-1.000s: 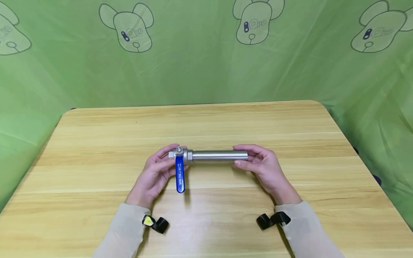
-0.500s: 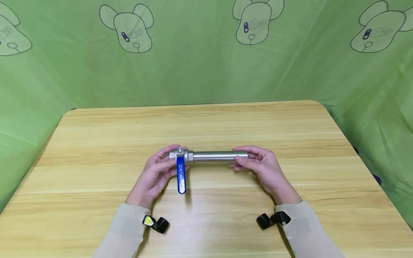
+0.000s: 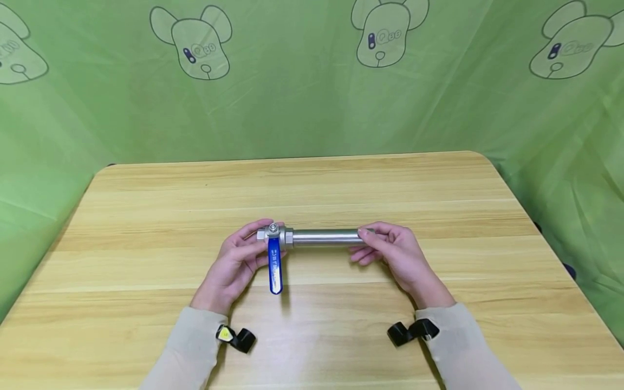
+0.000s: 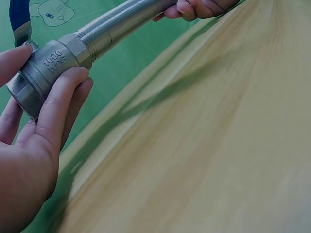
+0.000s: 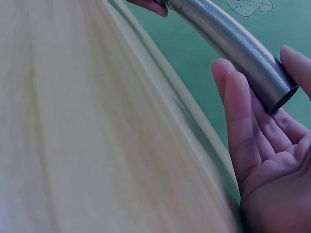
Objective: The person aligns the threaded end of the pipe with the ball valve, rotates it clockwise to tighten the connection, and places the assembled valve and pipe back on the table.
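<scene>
A steel ball valve [image 3: 284,237] with a blue lever [image 3: 275,266] is joined to a straight steel pipe [image 3: 325,237], held level above the table. My left hand [image 3: 238,259] grips the valve body between thumb and fingers, the lever pointing toward me. In the left wrist view, raised lettering shows on the valve body [image 4: 54,63], and threads show where the pipe enters its hex end. My right hand [image 3: 392,245] holds the pipe's free end, thumb on top and fingers beneath. The right wrist view shows the open mouth of the pipe [image 5: 238,48] over the fingers.
Both hands work over a light wood-grain table [image 3: 312,189]. Green cloth [image 3: 292,108] printed with cartoon heads hangs behind and at the sides. Black camera mounts [image 3: 239,340] sit on both wrists, over pale sleeves [image 3: 182,346].
My right thumb has slid from the pipe's near side up onto its top, while the fingers moved underneath. The valve and pipe have shifted slightly right and toward me; the left grip stays.
</scene>
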Action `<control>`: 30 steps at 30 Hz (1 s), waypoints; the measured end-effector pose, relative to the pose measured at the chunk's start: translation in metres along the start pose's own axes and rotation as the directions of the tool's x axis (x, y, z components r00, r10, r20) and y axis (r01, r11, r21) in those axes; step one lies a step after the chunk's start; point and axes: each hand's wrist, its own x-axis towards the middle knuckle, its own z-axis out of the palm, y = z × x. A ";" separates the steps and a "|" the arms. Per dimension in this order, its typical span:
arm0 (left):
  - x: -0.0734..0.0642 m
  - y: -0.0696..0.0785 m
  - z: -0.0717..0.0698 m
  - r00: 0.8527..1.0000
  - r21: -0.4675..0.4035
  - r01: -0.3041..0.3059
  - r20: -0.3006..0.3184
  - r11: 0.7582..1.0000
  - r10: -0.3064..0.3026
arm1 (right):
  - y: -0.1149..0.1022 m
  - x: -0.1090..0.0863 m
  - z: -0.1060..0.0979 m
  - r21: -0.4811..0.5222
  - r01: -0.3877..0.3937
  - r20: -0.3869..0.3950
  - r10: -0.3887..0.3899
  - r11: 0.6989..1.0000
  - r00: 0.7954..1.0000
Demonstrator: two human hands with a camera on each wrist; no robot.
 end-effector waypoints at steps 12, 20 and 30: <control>-0.001 -0.001 0.000 0.999 -0.031 -0.022 -0.030 0.999 0.021 | 0.001 0.000 -0.002 -0.018 0.156 0.087 -0.154 0.988 0.984; 0.000 -0.001 0.000 1.000 -0.007 -0.003 -0.018 1.000 0.003 | 0.001 -0.002 -0.003 -0.044 0.153 0.053 -0.150 0.987 0.987; -0.001 0.000 0.000 1.000 0.003 0.006 -0.011 1.000 -0.006 | 0.000 -0.001 -0.001 -0.089 0.104 -0.010 -0.105 0.991 0.994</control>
